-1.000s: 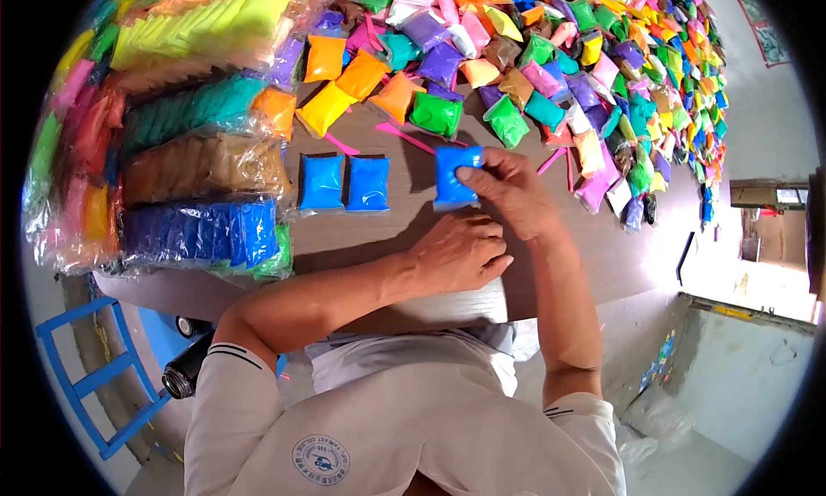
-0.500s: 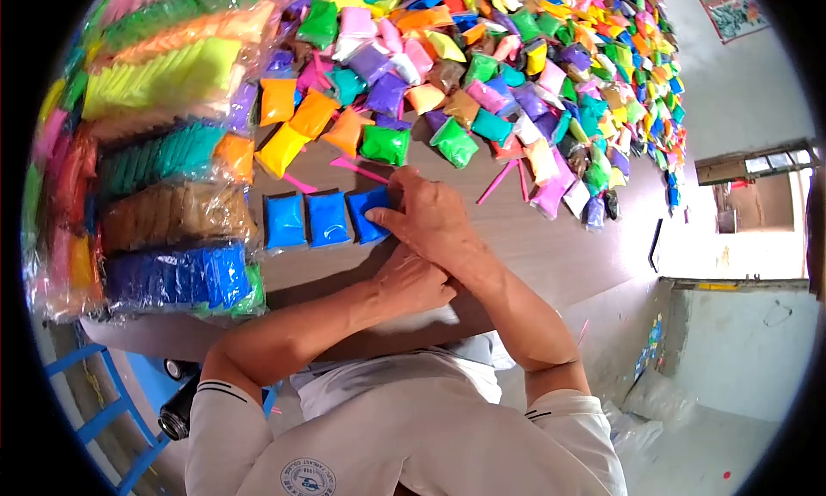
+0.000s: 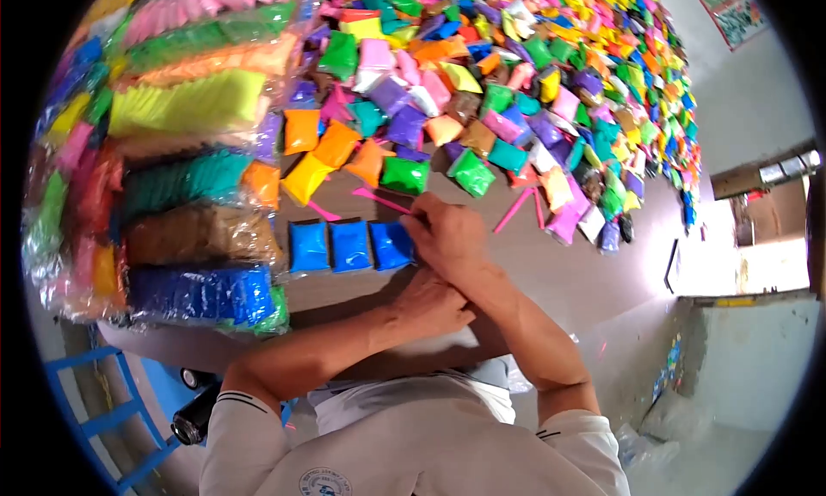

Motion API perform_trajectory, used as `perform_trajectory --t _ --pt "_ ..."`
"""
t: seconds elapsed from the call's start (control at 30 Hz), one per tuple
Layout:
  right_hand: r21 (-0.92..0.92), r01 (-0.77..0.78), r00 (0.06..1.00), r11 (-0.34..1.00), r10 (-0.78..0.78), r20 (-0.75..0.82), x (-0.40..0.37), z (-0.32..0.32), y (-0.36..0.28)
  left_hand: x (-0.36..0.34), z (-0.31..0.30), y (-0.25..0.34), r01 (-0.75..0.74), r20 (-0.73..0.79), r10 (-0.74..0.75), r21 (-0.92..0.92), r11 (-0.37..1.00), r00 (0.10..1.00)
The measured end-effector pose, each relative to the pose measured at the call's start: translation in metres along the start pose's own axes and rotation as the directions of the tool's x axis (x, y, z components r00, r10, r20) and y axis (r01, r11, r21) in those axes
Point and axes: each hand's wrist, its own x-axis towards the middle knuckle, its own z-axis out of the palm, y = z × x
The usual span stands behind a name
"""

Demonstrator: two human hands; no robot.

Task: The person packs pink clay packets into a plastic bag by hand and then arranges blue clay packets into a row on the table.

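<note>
Three blue packets lie in a row on the brown table: a left one (image 3: 309, 246), a middle one (image 3: 350, 245) and a right one (image 3: 390, 245). My right hand (image 3: 449, 238) is at the right edge of the right packet, its fingers bent together against it. Below, my left hand (image 3: 430, 307) is curled near the right wrist; its fingertips and anything inside them are hidden. Just above the row are a green packet (image 3: 404, 176), a yellow packet (image 3: 305, 178) and a pink strip (image 3: 379, 200).
Clear bags of sorted packets, including dark blue (image 3: 202, 296), brown (image 3: 198, 235) and yellow-green (image 3: 185, 104) ones, are stacked at left. A large mixed heap of packets (image 3: 533, 74) spreads across the back and right. A black bottle (image 3: 191, 423) is at lower left.
The camera view has shifted, so the whole scene sits lower and farther right. The right blue packet is straighter beside the middle one, and my right thumb has moved toward its edge.
</note>
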Motion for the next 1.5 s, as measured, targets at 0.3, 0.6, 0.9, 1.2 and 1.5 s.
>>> perform_trajectory --t 0.3,0.6,0.9,1.2,1.5 --pt "0.277 0.394 0.919 0.876 -0.374 -0.125 0.090 0.008 -0.035 -0.001 0.008 -0.006 -0.079 0.012 0.078 0.020 0.997 0.997" --pt "-0.094 0.228 0.971 0.969 -0.220 0.089 0.157 0.069 -0.073 0.002 0.032 -0.016 -0.212 -0.140 0.192 -0.141 0.967 0.971" --pt "-0.075 0.097 0.994 0.992 -0.093 0.050 0.165 0.079 -0.081 -0.006 0.029 -0.016 -0.179 -0.139 0.190 0.094 0.979 0.972" --pt "0.754 -0.440 0.881 0.488 0.070 0.468 0.161 0.029 -0.053 0.001 0.009 -0.005 -0.076 0.012 0.075 0.033 0.997 0.997" --pt "0.811 -0.568 0.816 0.138 -0.027 0.577 0.101 -0.021 0.002 0.001 0.015 -0.015 -0.152 -0.124 0.149 -0.011 0.988 0.981"
